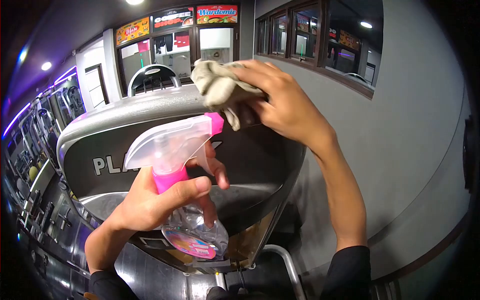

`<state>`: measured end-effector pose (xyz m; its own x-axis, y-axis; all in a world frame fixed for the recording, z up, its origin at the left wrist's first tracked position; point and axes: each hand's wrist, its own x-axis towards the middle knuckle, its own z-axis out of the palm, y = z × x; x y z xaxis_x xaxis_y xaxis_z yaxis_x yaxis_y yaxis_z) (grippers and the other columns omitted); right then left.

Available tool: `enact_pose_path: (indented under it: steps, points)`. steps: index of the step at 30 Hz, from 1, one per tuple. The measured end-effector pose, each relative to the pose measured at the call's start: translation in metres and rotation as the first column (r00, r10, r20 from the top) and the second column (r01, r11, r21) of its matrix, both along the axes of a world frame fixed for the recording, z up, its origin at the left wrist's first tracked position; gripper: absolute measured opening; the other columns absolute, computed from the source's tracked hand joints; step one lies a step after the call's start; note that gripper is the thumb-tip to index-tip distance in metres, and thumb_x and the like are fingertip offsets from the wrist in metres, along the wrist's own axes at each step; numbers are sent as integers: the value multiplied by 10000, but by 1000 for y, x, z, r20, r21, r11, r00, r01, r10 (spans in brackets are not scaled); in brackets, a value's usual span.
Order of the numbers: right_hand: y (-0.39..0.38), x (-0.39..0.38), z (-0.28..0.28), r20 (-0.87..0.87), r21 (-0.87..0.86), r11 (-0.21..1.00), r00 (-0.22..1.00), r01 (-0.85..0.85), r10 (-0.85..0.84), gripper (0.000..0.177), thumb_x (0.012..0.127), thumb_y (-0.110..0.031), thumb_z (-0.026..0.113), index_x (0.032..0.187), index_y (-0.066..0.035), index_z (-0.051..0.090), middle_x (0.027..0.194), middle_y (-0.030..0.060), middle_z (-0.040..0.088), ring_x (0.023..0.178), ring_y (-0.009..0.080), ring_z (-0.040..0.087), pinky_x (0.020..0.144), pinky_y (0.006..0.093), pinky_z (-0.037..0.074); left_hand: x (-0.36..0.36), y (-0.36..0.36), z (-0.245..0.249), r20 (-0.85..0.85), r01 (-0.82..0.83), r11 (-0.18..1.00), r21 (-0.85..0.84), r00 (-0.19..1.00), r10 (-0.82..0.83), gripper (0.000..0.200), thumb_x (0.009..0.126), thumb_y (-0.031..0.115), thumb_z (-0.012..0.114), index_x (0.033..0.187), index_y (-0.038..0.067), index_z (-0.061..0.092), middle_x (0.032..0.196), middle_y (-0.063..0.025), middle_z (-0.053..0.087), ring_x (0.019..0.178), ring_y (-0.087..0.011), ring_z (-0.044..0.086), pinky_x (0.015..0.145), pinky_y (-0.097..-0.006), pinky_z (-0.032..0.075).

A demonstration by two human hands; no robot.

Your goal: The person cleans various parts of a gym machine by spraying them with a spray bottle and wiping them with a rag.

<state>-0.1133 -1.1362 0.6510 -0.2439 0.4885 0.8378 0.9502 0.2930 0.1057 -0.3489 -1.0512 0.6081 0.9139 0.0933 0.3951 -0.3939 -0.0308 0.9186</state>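
My left hand (150,200) is wrapped round the neck of a spray bottle (182,220), with fingers by its trigger. The bottle is clear, with a pink collar, a translucent spray head and a pink nozzle pointing up to the right. A bunched beige cloth (217,85) is gripped in my right hand (280,100), at the upper right edge of a gym machine's housing (115,111). That housing has a silver rounded rim and a dark panel with white letters, partly hidden behind the bottle.
A grey wall (400,150) with dark-framed windows (305,37) rises close on the right. Rows of gym equipment (40,150) line the left side. Below the housing, a curved metal tube (287,260) stands over the dark floor (155,267). Shop signs (172,18) hang at the back.
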Motion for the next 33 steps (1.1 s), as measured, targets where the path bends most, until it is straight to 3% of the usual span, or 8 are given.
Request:
enact_pose_path:
  steps: [7,9,12,17,20,23,27,33]
  points:
    - [-82,33,-109,-154,165,938,948,303,-279,425,634,56,591,1048,-7,664,1210,205,581,1078,405,568,931,427,466,-6,-7,-10,-112,15,1000,-20,994,-17,470,881,106,608,1260,-25,363,1002,-176,556,873,-224,604,616,-358,582]
    - [-99,37,-173,-434,-17,935,839,355,-327,340,705,-9,616,1042,17,656,1222,259,558,1105,425,559,934,436,466,-8,-8,-13,-164,57,998,-14,985,-58,487,883,112,609,1275,-26,355,998,-174,559,843,-225,616,614,-348,578]
    - [-88,38,-256,-462,164,915,848,368,-259,445,760,-219,606,1085,84,576,1120,253,601,1065,411,582,914,422,450,-4,-16,-17,-162,84,996,-34,983,-88,469,880,82,609,1267,-22,365,991,-167,563,799,-227,626,619,-337,576]
    - [-72,15,-201,-614,222,918,779,329,-130,448,775,-152,702,1186,-8,596,1360,221,466,1256,378,462,1011,414,414,4,-17,-22,-199,88,995,-55,975,-97,440,878,60,610,1247,-13,382,994,-161,563,803,-215,627,631,-332,580]
    - [-64,36,-178,-473,305,929,880,208,-42,451,764,-81,692,1198,-15,592,1393,196,444,1280,344,448,1043,402,386,8,-11,-28,-205,98,994,-54,973,-107,436,881,63,612,1245,-9,383,993,-155,564,804,-214,629,628,-333,578]
    - [-59,36,-163,-626,282,947,778,151,62,533,776,-67,691,1275,-2,516,1381,180,462,1268,333,461,1037,397,388,8,-11,-27,-199,119,992,-46,972,-126,424,887,58,606,1242,-11,384,991,-149,564,813,-215,630,628,-332,578]
    - [-53,27,-110,-393,339,924,919,180,-35,502,766,12,664,1251,-27,542,1345,167,495,1233,337,494,1024,384,403,10,-11,-26,-215,118,991,-62,968,-129,406,892,45,596,1236,-12,388,985,-142,563,804,-212,631,625,-333,576]
    - [-41,21,-86,-441,316,936,898,155,0,467,742,86,591,1196,-21,581,1267,160,549,1175,332,540,1000,383,437,9,-10,-32,-207,107,994,-27,972,-111,416,898,43,587,1257,-8,383,1001,-133,554,861,-199,611,637,-331,575]
